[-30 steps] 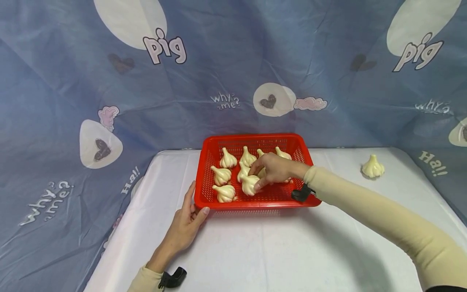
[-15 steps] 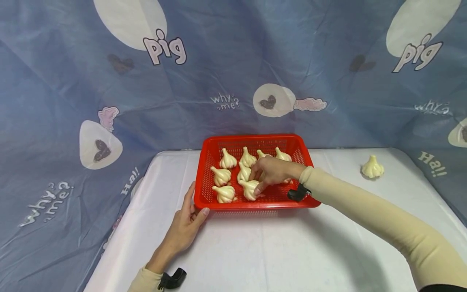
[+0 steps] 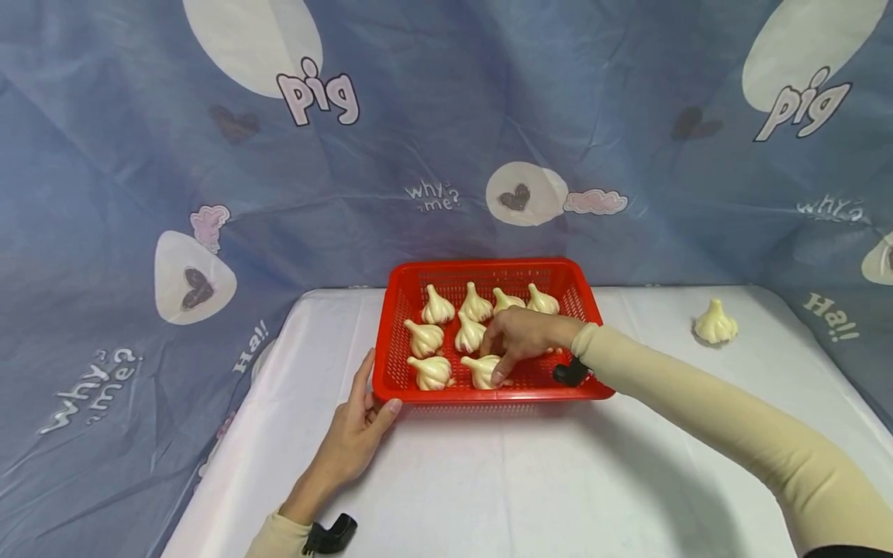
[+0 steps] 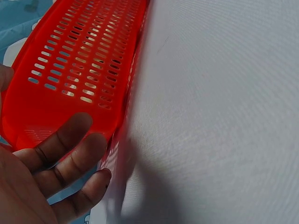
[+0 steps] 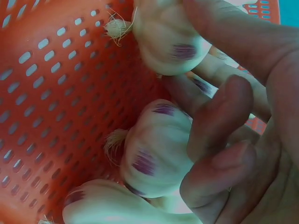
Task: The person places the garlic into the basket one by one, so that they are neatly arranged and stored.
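Note:
My right hand (image 3: 525, 335) reaches into a red perforated plastic basket (image 3: 488, 394) and pinches a garlic bulb (image 3: 480, 370) close to the front wall. In the right wrist view, thumb and fingers lie around this bulb (image 5: 163, 39), which has purple marks and a rooty end; the other fingers curl loosely beside another bulb (image 5: 156, 151). My left hand (image 3: 352, 434) holds the basket's front left corner, thumb along the front and index finger up the left side. In the left wrist view, its other fingers (image 4: 77, 161) bend at that corner.
Several garlic bulbs lie in rows in the basket, among them one at front left (image 3: 432, 373); some on the right are partly hidden by my right hand. A lone bulb (image 3: 715, 324) rests on the white tablecloth (image 3: 453, 480) at far right. A blue printed curtain (image 3: 446, 139) hangs behind.
My right hand has brought its bulb down and slightly right, to the front of the basket, apart from the bulb behind it. The left hand has stayed at the corner.

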Tool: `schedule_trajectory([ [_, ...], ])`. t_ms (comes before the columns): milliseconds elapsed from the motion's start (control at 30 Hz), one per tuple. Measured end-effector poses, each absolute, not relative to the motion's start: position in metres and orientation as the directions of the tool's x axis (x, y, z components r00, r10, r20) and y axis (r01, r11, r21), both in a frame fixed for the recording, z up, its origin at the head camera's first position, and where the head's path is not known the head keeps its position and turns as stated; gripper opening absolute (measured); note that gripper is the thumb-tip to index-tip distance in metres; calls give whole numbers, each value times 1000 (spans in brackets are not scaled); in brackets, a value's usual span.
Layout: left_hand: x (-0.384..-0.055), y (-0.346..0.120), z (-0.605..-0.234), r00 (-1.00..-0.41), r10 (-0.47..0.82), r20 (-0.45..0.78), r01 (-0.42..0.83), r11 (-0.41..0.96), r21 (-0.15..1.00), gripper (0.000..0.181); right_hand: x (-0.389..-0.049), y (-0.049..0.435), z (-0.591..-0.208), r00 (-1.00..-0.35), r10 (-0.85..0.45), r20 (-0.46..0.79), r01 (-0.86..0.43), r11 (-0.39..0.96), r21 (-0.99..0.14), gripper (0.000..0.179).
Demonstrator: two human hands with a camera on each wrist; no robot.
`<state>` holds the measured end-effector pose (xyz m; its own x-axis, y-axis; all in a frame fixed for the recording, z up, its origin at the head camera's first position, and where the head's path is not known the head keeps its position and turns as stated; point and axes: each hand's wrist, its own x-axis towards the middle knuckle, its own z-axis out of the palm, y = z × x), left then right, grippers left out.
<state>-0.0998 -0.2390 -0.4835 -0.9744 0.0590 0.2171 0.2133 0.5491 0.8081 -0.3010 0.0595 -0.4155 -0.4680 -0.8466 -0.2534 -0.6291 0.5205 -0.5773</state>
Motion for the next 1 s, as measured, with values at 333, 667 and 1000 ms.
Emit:
schedule_trajectory([
  [333, -100, -238, -483, -975, 55, 216, 210, 547, 810, 87, -300, 60, -417, -469, -858, -209, -669, 500, -550, 43],
  [667, -99, -237, -484, -975, 53, 215, 208, 551, 808, 86, -299, 58, -423, -496, -856, -150, -695, 494, -523, 46],
  [1000, -98, -237, -483, -975, 56, 214, 209, 545, 812, 85, -297, 58, -425, -515, -847, -130, -691, 500, -522, 42],
])
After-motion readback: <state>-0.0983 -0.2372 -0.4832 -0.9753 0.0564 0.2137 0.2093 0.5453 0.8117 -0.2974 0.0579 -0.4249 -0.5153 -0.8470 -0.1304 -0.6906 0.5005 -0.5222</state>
